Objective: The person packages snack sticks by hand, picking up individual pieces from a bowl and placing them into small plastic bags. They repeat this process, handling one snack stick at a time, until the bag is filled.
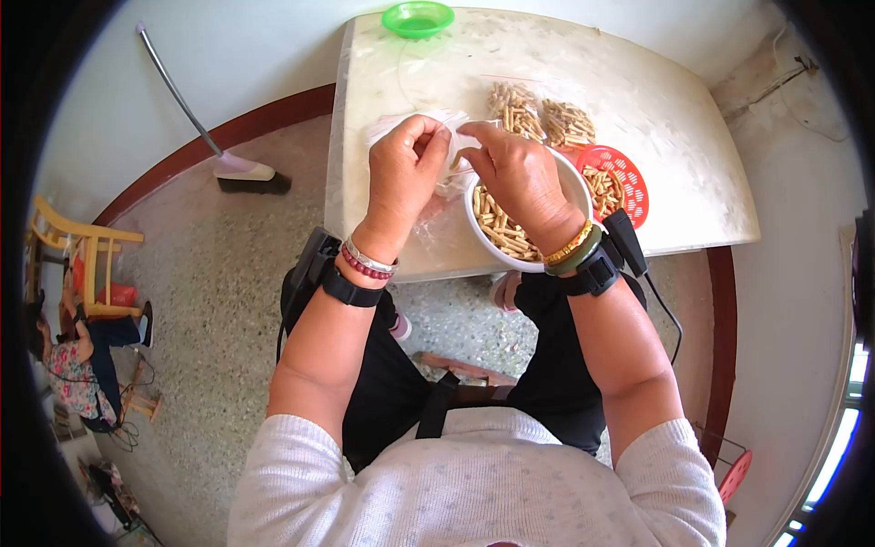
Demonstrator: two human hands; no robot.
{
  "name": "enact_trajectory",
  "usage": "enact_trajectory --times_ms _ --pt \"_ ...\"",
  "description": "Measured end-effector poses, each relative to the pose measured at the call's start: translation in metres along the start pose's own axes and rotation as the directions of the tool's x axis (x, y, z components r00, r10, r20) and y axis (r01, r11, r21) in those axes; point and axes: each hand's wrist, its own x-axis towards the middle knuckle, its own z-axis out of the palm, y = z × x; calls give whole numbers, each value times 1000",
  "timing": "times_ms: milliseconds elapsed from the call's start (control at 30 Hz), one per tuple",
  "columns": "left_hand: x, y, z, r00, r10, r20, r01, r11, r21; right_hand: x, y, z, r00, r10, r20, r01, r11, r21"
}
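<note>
My left hand (408,173) is closed in a pinch on a clear plastic bag (447,182) at the table's near left part. Close to its right, my right hand (519,173) has thumb and index finger apart, beside the bag, over the rim of a white bowl (473,221). Short light-brown sticks (499,230) lie in the bowl. Just right of it, a red perforated basket (638,187) holds more of these sticks. Behind are two clear bags of sticks (518,114) (567,123). More thin plastic lies under and around my left hand.
A green bowl (417,20) stands at the far left corner of the pale table (674,137). On the floor to the left are a broom (252,175) and a wooden chair (87,232). Another person (82,374) sits at the far left.
</note>
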Motion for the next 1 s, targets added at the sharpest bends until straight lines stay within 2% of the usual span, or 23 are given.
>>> enact_trajectory --times_ms 100,200,267,300,333,367,400,433,467,533,600,667,700,733,800,833,867,933,1000 --pt "4 -4 -1 998 29 -55 -28 1000 8 2 1 0 1000 1 -27 1 998 69" --pt "8 -7 1 994 -14 -113 11 999 -30 0 1 -9 999 5 -49 2 988 153" --pt "11 -6 2 987 -2 -163 -18 993 -118 1 3 -15 992 -11 -124 43 966 256" --pt "10 -4 2 987 -5 -162 -15 993 -120 1 3 -20 995 9 -96 18 962 273" --pt "9 0 1 993 6 -117 -11 999 -41 -1 7 -21 996 11 -93 15 962 273" --pt "8 2 1 997 11 -70 -9 999 39 -1 14 -21 999 44 -32 -30 940 339" --pt "5 1 3 998 7 -70 -5 999 39 -3 19 -20 997 72 31 -78 913 401" --pt "1 -1 8 999 -8 -32 9 999 35 -5 22 -18 993 111 34 -113 846 521" --pt "-2 -3 14 1000 -22 5 22 999 31 -8 26 -20 993 110 37 -114 845 522" --pt "-7 0 19 1000 9 29 -9 1000 28 -9 27 -32 943 313 111 -290 610 737" --pt "-10 2 23 997 44 63 -43 999 -22 -12 39 -36 935 349 65 -284 624 728" --pt "-11 4 23 997 64 53 -61 997 -56 -20 57 -41 871 477 119 -481 776 409" --pt "-11 4 22 996 65 57 -63 997 -37 -31 82 -30 907 398 140 -422 868 263" --pt "-11 4 21 996 65 61 -64 998 -16 -39 89 -28 905 402 140 -425 866 262" --pt "-15 3 21 995 49 87 -48 999 -14 -48 94 -26 851 348 393 -332 937 -110" --pt "-16 3 21 993 35 110 -34 999 -11 -51 90 -29 811 362 459 -348 930 -119" --pt "-17 3 20 993 36 110 -34 999 -11 -54 88 -29 811 362 459 -348 930 -120" --pt "-19 7 18 986 131 101 -130 991 -18 -58 86 -26 735 327 594 -288 944 -162" --pt "-21 12 18 987 126 100 -122 991 -52 -62 82 -24 697 359 621 -311 931 -189"
